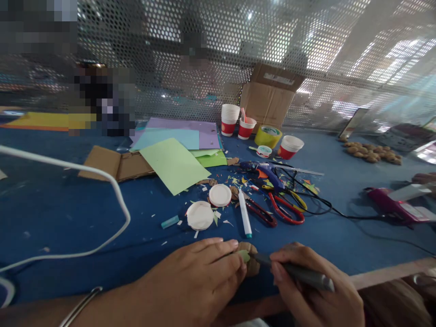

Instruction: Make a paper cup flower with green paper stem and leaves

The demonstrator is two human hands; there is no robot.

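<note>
At the near edge of the table, my left hand (207, 272) presses a brown walnut-like lump (252, 265) with its fingertips. A small light-green piece (244, 255) lies on top of the lump by those fingers. From the right, my right hand (309, 281) grips a dark grey pen-like tool (306, 274), its tip touching or close to the lump; which of the two I cannot tell. Just beyond lie a white marker (244, 215) without its cap, a teal cap (170, 222) and two round white lids (200, 215).
Behind are red-handled pliers (286, 211), a blue glue gun (269, 175) with a black cord, paper scraps, coloured sheets (175, 165), paper cups (230, 120) and yellow tape (268, 136). A white cable (117, 195) loops at left. Brown nuts (371, 151) and a purple tool (395, 206) lie right.
</note>
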